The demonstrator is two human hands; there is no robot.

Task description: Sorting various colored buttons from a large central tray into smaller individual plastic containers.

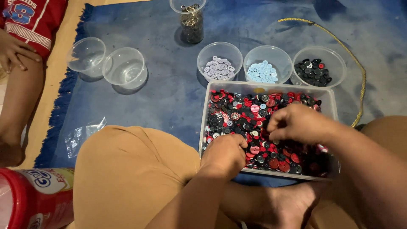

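Observation:
A clear rectangular tray (206, 111) full of mixed red, black and pale buttons (237, 112) lies on a blue mat in front of me. My left hand (224, 154) is curled at the tray's near edge, fingers down among the buttons. My right hand (296, 123) hovers over the tray's middle with fingertips pinched together at the buttons; whether a button is held cannot be seen. Beyond the tray stand three clear bowls: one with grey buttons (219, 68), one with light blue buttons (262, 71), one with mostly black buttons (314, 72).
Two empty clear bowls (87, 54) (125, 67) sit at the left of the blue mat (169, 93). A tall clear cup of metal bits (191, 19) stands at the back. A gold cord (347, 51) curves right. Another person's leg (19, 97) and a red-lidded jar (34, 197) lie left.

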